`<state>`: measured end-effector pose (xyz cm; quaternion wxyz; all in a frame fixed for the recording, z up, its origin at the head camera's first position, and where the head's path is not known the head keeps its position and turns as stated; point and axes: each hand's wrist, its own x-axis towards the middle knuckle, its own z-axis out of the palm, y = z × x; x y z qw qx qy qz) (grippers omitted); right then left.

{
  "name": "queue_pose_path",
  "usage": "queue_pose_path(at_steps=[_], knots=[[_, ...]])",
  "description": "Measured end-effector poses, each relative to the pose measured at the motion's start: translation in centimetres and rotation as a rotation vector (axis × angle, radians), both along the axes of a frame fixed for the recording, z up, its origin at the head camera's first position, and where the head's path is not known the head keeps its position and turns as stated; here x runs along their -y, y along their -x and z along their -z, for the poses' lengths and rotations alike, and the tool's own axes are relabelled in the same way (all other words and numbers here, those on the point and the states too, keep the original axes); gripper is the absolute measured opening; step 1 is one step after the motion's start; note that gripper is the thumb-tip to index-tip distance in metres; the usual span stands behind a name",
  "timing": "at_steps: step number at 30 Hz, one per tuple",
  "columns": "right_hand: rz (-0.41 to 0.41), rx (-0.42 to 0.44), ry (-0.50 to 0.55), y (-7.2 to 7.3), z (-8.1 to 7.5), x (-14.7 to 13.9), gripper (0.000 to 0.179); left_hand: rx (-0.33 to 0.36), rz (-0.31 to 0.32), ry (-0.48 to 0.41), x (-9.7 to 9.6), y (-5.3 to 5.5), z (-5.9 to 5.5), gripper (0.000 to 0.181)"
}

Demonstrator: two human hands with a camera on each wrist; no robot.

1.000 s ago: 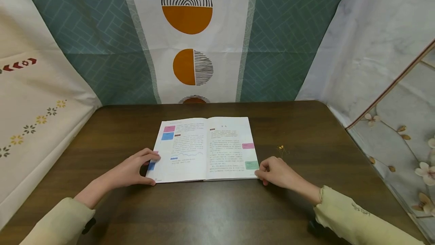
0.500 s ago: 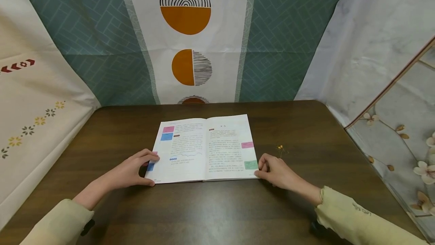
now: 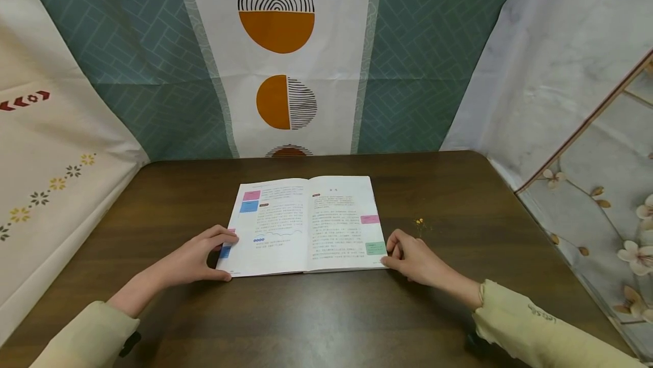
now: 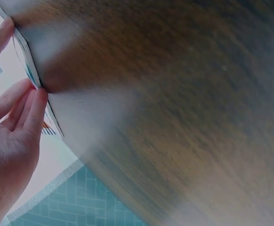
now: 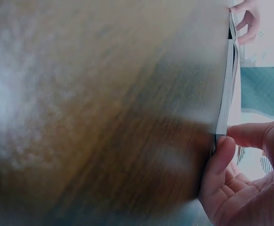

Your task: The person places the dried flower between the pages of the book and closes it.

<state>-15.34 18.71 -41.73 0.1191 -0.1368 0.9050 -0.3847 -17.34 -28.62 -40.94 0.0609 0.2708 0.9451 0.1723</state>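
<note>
An open book (image 3: 334, 232) with printed pages and pink, blue and green side boxes lies flat on the dark wooden table. My left hand (image 3: 201, 256) holds its left side, a fingertip over the page edge and the thumb at the near corner. In the left wrist view, the fingers of that hand (image 4: 17, 136) meet the book's edge (image 4: 32, 68). At the near right corner, my right hand (image 3: 415, 259) pinches the book. The right wrist view shows this hand (image 5: 249, 186) with thumb and finger on the cover's edge (image 5: 225, 94).
The dark table (image 3: 326, 322) extends around the book. A small yellow flower pattern (image 3: 420, 221) shows just beyond my right hand. Behind the table hangs a green and white cloth (image 3: 306, 73), with a cream cloth (image 3: 56, 147) at left and a flowered pale cloth (image 3: 592, 186) at right.
My right hand has shifted its fingers, the thumb now over the page corner. The book's far right corner rose slightly, then came down. My left hand keeps its place on the book.
</note>
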Motion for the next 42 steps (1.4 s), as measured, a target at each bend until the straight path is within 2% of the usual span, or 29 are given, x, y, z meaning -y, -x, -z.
queue_pose_path(at_steps=[17, 42], knots=[[0.009, 0.029, -0.007, -0.49, 0.09, 0.04, 0.026, -0.005, 0.018, 0.013, 0.09, -0.08, 0.27, 0.074], [-0.008, 0.028, 0.003, -0.15, -0.22, 0.0, 0.024, 0.011, -0.004, 0.004, 0.01, 0.24, 0.06, 0.074]])
